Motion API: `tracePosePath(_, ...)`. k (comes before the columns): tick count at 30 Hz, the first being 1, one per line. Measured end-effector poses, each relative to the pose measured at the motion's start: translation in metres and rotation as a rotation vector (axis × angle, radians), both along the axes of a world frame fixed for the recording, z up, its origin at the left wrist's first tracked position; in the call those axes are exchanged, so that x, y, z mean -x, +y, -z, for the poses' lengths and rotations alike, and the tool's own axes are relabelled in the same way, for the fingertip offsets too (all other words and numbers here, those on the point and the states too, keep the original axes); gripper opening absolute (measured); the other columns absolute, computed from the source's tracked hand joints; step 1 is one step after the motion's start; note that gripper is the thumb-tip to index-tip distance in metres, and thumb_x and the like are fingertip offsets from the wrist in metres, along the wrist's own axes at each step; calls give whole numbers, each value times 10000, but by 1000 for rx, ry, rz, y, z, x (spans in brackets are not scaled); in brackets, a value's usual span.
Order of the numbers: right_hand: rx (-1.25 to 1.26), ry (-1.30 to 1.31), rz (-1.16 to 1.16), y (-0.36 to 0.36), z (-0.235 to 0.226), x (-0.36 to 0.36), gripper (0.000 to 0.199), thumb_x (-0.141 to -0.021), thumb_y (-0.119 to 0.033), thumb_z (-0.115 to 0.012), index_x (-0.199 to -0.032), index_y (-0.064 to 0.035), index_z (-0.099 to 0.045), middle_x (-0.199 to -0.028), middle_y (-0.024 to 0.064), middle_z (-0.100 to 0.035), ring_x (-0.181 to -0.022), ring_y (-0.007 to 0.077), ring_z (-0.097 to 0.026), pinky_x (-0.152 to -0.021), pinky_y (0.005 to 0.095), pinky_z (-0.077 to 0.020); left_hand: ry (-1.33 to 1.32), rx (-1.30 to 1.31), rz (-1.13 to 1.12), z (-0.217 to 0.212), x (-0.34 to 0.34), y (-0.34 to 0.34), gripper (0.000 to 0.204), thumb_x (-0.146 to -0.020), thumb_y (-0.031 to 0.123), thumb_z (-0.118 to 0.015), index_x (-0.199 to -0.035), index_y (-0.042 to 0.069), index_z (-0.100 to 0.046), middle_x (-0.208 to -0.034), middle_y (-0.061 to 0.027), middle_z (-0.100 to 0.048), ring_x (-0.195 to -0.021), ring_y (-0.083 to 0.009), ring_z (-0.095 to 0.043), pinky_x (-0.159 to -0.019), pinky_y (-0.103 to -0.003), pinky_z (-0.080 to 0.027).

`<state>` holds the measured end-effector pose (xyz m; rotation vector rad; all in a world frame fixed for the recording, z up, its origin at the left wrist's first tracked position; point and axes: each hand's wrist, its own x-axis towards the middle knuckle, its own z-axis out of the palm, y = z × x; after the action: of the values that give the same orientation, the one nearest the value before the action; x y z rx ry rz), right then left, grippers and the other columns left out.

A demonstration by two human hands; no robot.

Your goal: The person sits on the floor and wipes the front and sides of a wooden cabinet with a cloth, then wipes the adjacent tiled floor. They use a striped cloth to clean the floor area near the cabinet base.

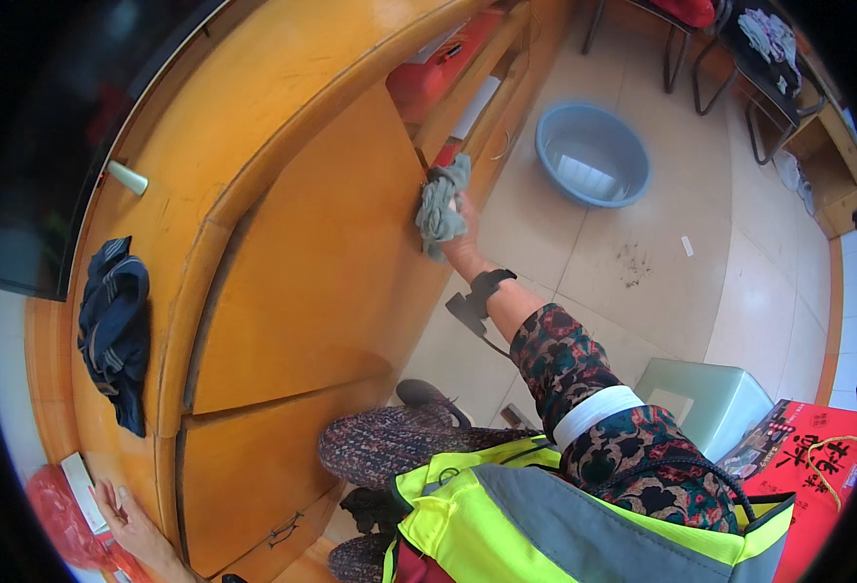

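Note:
My right hand (464,245) is closed round a bunched grey-green cloth (440,210). The cloth presses against the front of a wooden cabinet (302,262), beside an open compartment with red things inside. Much of that hand's fingers is hidden behind the cloth. At the lower left, my left hand (135,530) rests on the cabinet top with its fingers stretched out and nothing held. Close to it lie a white box (84,494) and a red plastic bag (54,515). A dark blue crumpled cloth (116,330) is farther along the cabinet top.
A blue basin (594,155) of water stands on the tiled floor (642,311). Chairs (754,73) are at the far right, one with clothing on it. A pale green bin (705,403) and a red gift box (807,476) stand near my right side. A dark screen (50,185) borders the cabinet top.

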<state>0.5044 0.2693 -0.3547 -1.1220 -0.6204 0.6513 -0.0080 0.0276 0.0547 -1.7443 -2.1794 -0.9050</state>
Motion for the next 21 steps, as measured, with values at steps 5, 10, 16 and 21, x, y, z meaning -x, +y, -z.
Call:
tracePosePath(5, 196, -509, 20, -25, -7, -29, 270, -823, -235, -676, -990, -42, -588, -844, 195, -649, -820, 395, -628, -711, 420, -483, -52, 25, -39, 0, -13, 0, 451, -1003, 216, -518, -1369, -36, -435, -1370, -209, -499, -1281, -266, -472, -1072, -337, -352)
tracePosePath(10, 391, 33, -210, -61, -21, -31, 255, -914, -256, -595, -1034, -35, -637, -930, 127, -689, -842, 294, -666, -742, 387, -505, -115, -17, 4, 3, -8, 0, 432, -988, 198, -534, -1345, -38, -471, -1366, -194, -513, -1232, -253, -505, -1022, -327, -406)
tracePosePath(16, 62, -156, 29, -37, -77, 39, 340, -916, -241, -592, -1169, -24, -531, -1181, 139, -562, -1074, 318, -538, -917, 397, -441, -80, -24, -2, 0, 0, -1, 408, -986, 225, -551, -1307, -26, -522, -1330, -156, -547, -1209, -227, -523, -1006, -304, -431)
tracePosePath(21, -74, -455, 210, -40, -62, 57, 347, -898, -201, -577, -1161, 10, -498, -1193, 210, -483, -1098, 413, -448, -941, 452, -384, 71, 13, -7, -6, 6, -4, 382, -998, 171, -534, -1314, -44, -514, -1303, -156, -569, -1194, -233, -538, -1017, -324, -411)
